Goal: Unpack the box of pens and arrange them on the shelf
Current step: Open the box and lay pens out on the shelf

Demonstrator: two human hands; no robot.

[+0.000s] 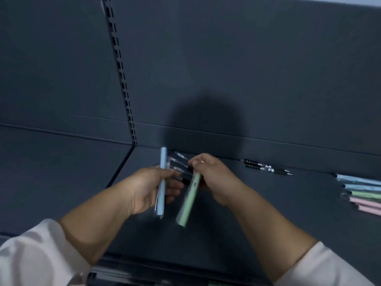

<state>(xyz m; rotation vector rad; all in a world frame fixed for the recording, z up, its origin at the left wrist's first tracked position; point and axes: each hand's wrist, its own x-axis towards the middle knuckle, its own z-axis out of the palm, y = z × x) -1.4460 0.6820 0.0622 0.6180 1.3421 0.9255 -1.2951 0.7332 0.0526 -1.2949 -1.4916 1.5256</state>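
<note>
My left hand (148, 188) grips a light blue pen (161, 182) in a clear sleeve, held nearly upright, together with several clear-and-black pens (179, 164) that fan out above the fingers. My right hand (214, 176) pinches the top of a light green pen (189, 201) in a clear sleeve, which hangs down to the left. Both hands hover over the dark shelf (268, 203), close together. No box is in view.
Two black pens (266, 167) lie on the shelf by the back panel. A row of pastel blue, green and pink pens (362, 193) lies at the right edge. A slotted upright (121, 75) divides the back wall. The shelf's front lip (165, 263) runs below my arms.
</note>
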